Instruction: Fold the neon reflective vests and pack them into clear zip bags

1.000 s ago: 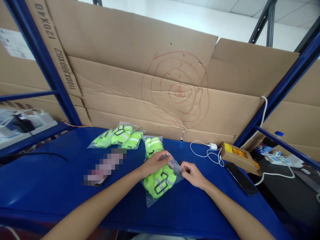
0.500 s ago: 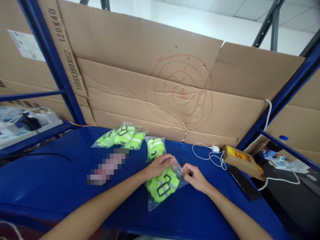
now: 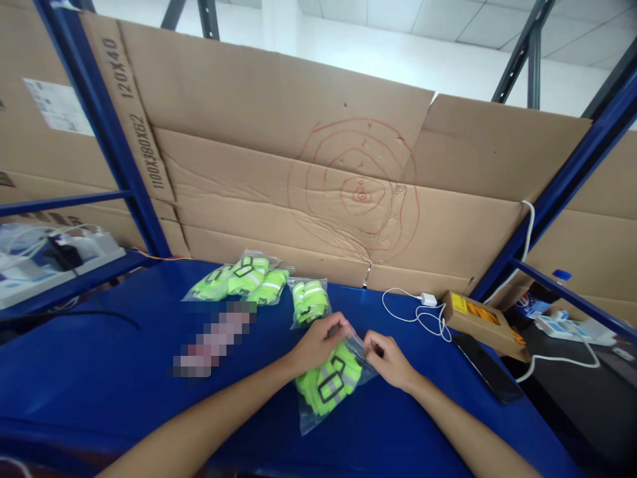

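Observation:
A clear plastic zip bag (image 3: 312, 422) lies on the blue table, with a folded neon-yellow reflective vest (image 3: 329, 380) inside, grey stripes and black buckle-like outlines showing. My left hand (image 3: 321, 340) pinches the bag's upper edge at its left end. At the right end of that same edge, my right hand (image 3: 389, 357) has its fingers closed on the plastic. Just behind my left hand lies another bagged neon-yellow vest (image 3: 310, 301). Further left, several more bagged vests (image 3: 249, 275) are heaped together.
A pixelated pinkish item (image 3: 216, 342) lies left of my forearm. On the right are a black phone (image 3: 486, 368), a small cardboard box (image 3: 480, 322) and a white charger with cable (image 3: 426, 300). A cardboard wall (image 3: 239, 166) stands behind the table (image 3: 124, 398).
The camera view has shifted slightly. Both hands keep their grip on the bag's edge, and the left hand sits a little closer to the right along it.

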Action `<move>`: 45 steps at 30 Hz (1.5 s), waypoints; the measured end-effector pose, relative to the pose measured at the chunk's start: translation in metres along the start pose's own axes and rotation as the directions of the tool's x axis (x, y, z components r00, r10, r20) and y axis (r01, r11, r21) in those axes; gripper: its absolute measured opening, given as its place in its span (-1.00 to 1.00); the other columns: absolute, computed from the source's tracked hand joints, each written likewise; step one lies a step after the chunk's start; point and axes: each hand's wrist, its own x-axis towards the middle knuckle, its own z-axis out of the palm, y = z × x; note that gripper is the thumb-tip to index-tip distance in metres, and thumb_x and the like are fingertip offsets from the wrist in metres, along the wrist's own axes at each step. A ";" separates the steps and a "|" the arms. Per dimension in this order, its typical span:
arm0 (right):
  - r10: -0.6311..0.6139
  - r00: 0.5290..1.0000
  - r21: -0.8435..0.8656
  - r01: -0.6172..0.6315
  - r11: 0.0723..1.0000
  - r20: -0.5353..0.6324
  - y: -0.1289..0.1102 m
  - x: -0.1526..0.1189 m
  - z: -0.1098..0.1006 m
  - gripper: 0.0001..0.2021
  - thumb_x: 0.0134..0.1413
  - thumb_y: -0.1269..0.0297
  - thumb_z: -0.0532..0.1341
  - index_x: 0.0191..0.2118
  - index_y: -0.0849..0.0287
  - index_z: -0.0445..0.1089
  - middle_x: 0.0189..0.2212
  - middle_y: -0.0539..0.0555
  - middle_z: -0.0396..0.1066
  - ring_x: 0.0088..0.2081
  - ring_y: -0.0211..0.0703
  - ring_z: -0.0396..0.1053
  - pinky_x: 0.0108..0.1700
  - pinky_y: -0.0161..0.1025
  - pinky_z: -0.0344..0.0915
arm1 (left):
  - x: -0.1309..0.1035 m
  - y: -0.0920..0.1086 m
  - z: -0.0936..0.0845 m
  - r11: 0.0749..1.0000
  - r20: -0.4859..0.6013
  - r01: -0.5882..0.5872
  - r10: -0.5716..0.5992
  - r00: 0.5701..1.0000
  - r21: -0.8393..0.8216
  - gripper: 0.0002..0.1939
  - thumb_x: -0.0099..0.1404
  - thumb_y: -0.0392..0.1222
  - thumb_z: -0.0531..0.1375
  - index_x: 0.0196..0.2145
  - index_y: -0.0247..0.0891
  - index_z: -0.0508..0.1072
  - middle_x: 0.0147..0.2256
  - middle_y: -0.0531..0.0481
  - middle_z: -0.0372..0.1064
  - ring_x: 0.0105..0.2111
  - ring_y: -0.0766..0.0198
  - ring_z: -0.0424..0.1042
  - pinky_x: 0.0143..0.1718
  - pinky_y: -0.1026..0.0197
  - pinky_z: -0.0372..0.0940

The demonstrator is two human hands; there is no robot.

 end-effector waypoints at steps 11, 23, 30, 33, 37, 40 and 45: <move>-0.054 0.999 -0.125 0.053 0.991 -0.005 -0.011 -0.004 0.005 -0.76 0.35 0.09 0.19 -0.31 0.12 0.36 -0.49 -0.06 0.35 -0.45 -0.28 0.26 -0.36 -0.32 0.16 | -0.004 0.004 0.006 0.994 0.101 -0.049 0.038 0.994 0.100 -0.71 0.45 0.02 0.16 -0.25 -0.27 0.49 -0.30 -0.02 0.52 -0.29 0.24 0.45 -0.21 0.23 0.26; -0.080 0.995 -0.313 0.096 0.945 0.064 -0.013 -0.011 0.002 -0.73 0.47 0.05 0.03 -0.11 0.04 0.39 -0.47 -0.03 0.39 -0.46 -0.18 0.35 -0.35 -0.27 0.10 | -0.006 0.028 -0.012 0.933 0.191 -0.145 0.084 0.978 0.330 -0.69 0.47 0.02 0.16 -0.10 -0.19 0.61 -0.05 -0.10 0.59 -0.03 0.12 0.52 0.11 0.13 0.32; -0.092 0.993 -0.429 0.112 0.896 0.068 -0.001 -0.006 0.001 -0.76 0.42 0.05 0.11 -0.01 0.01 0.43 -0.46 0.03 0.49 -0.48 -0.09 0.42 -0.39 -0.26 0.01 | -0.076 0.037 -0.111 0.574 -0.302 0.115 0.242 0.922 0.811 -0.50 0.56 0.07 0.00 0.17 -0.24 0.53 0.15 -0.23 0.47 0.20 -0.03 0.41 0.34 -0.06 0.21; -0.090 0.994 -0.429 0.111 0.896 0.068 0.002 -0.005 0.002 -0.74 0.42 0.04 0.11 0.00 0.01 0.44 -0.44 0.05 0.52 -0.46 -0.07 0.44 -0.38 -0.26 0.04 | -0.120 0.012 -0.145 0.354 -0.380 0.303 0.173 0.909 0.885 -0.42 0.52 0.17 0.01 0.26 -0.20 0.48 0.35 -0.34 0.19 0.36 -0.21 0.20 0.35 -0.23 0.16; -0.088 0.993 -0.421 0.111 0.900 0.073 0.004 -0.005 0.001 -0.75 0.43 0.05 0.11 0.01 0.01 0.44 -0.39 0.06 0.55 -0.42 -0.07 0.47 -0.35 -0.27 0.08 | -0.149 -0.017 -0.157 0.199 -0.413 0.426 -0.105 0.905 0.883 -0.48 0.53 0.13 -0.02 0.26 -0.02 0.48 0.46 -0.25 0.01 0.45 -0.29 0.02 0.37 -0.43 0.00; -0.087 0.993 -0.427 0.113 0.897 0.080 0.004 -0.004 -0.001 -0.74 0.43 0.04 0.11 0.00 0.02 0.45 -0.44 0.05 0.52 -0.44 -0.08 0.45 -0.37 -0.26 0.05 | -0.146 -0.018 -0.155 0.195 -0.416 0.433 -0.124 0.901 0.880 -0.49 0.55 0.11 -0.04 0.21 -0.08 0.53 0.43 -0.28 0.08 0.45 -0.25 0.05 0.38 -0.44 -0.03; -0.086 0.993 -0.411 0.112 0.905 0.080 0.004 -0.004 -0.001 -0.72 0.45 0.03 0.07 -0.06 0.01 0.46 -0.49 0.02 0.45 -0.48 -0.12 0.40 -0.39 -0.26 0.01 | -0.113 0.017 -0.124 0.452 -0.339 0.261 0.100 0.935 0.853 -0.45 0.53 0.13 0.00 0.25 -0.23 0.45 0.26 -0.30 0.35 0.30 -0.12 0.31 0.33 -0.19 0.20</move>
